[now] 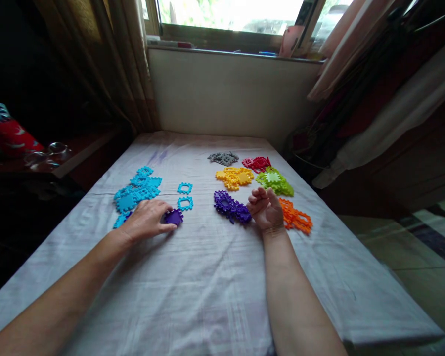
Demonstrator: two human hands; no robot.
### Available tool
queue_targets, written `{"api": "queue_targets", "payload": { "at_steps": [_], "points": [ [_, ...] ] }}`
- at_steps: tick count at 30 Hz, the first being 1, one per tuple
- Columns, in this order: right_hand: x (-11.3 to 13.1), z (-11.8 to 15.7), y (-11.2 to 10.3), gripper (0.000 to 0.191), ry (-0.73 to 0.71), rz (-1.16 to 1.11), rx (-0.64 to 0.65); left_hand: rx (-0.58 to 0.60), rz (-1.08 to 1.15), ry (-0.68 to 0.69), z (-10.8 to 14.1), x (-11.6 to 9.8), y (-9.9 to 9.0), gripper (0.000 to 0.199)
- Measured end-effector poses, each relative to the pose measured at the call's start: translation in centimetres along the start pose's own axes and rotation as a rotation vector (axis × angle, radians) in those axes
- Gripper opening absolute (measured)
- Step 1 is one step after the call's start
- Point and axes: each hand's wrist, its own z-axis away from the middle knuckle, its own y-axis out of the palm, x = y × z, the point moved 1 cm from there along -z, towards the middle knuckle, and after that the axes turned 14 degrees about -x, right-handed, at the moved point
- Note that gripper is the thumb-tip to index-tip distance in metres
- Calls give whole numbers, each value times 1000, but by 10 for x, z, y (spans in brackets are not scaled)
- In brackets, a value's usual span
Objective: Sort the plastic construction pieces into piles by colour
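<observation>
My left hand has its thumb and fingers closed around a purple square interlocking tile with toothed edges, at the table's left middle. Just beyond it lie two blue open-frame tiles, one behind the other. A heap of blue tiles spreads to the left of that hand, with a bit of purple at its near end. My right hand is raised palm up with loosely bent fingers and nothing visible in it. It sits between a purple tile heap and an orange tile heap, partly covering both.
Further back are yellow, grey, red and lime green tile heaps. A pale cloth covers the table. The wall and window stand behind. Eyeglasses rest on a dark side surface at left; clothes hang at right.
</observation>
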Motion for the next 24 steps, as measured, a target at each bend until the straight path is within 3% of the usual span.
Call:
{"api": "queue_targets", "payload": {
  "at_steps": [4, 10, 14, 19, 24],
  "points": [
    [0, -1, -1, 14, -4, 9, 6, -89, 76, 12, -19, -21, 1, 53],
    [1, -2, -1, 13, 7, 0, 6, -190, 129, 68, -63, -91, 14, 52],
    [2, -2, 2, 14, 8, 3, -10, -188, 124, 91, -83, -120, 21, 51],
    [3, -1, 4, 16, -9, -5, -30, -201, 146, 78, -85, -119, 27, 56],
    [2, -1, 1, 14, -10, -6, -25, -297, 156, 27, -48, -75, 25, 49]
  ]
}}
